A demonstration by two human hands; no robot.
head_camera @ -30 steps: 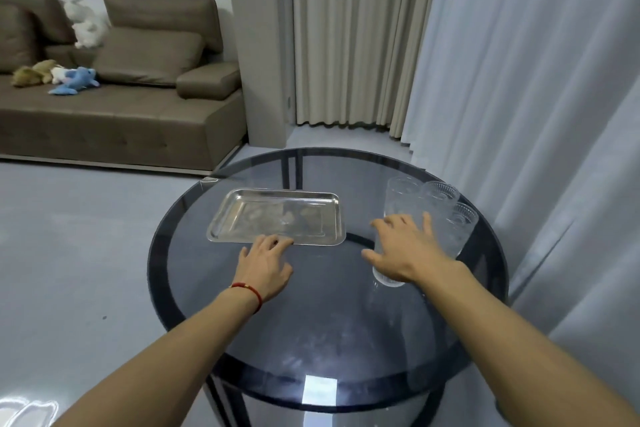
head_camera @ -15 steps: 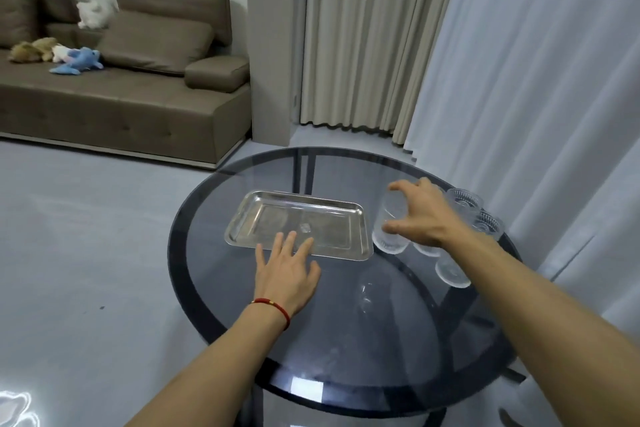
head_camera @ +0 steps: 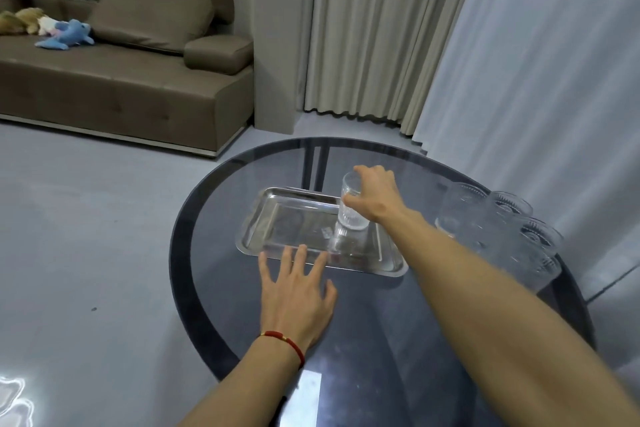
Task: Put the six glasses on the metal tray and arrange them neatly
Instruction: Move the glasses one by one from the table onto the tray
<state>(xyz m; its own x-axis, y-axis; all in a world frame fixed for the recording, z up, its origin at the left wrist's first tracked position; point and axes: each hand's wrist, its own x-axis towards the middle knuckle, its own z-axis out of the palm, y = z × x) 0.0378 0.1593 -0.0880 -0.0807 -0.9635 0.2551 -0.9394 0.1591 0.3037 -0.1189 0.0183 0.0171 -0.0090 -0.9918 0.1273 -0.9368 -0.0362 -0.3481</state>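
Observation:
A rectangular metal tray (head_camera: 277,232) lies on the round dark glass table (head_camera: 374,316). My right hand (head_camera: 375,196) grips a clear ribbed glass (head_camera: 349,208) from above and the side, over the tray's far right part; whether its base touches the tray I cannot tell. My left hand (head_camera: 298,291) rests flat on the table, fingers spread, fingertips at the tray's near rim. Several more clear glasses (head_camera: 498,229) stand bunched at the table's right edge, partly hidden behind my right forearm.
A brown sofa (head_camera: 121,73) with plush toys stands at the back left. Beige and white curtains (head_camera: 485,63) hang close behind and right of the table. Grey floor stretches to the left.
My right hand has carried one glass leftward from the group to above the tray's right part. My left hand stays at the tray's near rim. The view has shifted closer.

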